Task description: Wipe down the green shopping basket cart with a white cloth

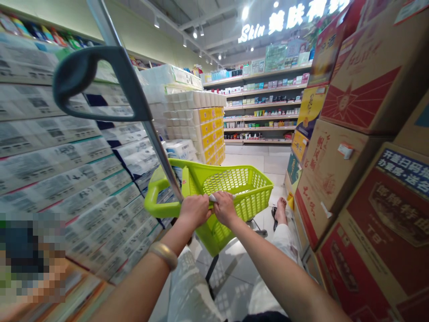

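Note:
A lime-green plastic shopping basket (244, 185) on a wheeled frame stands in the aisle in front of me and looks empty. My left hand (194, 210) is closed around the near rim, by a metal pole (161, 156) that rises to a grey handle (90, 80). My right hand (224, 208) is closed right beside it, pinching a small white object (214, 197) that I cannot name. A gold bangle (164, 254) sits on my left wrist. My sandalled foot (279, 210) shows beyond the basket.
Stacked tissue packs (83, 179) wall the left side. Yellow and white paper rolls (204, 120) stand ahead on the left. Cardboard cartons (362, 156) are piled high on the right. Shelves of skincare goods (264, 107) close the far end of the tiled aisle (254, 158).

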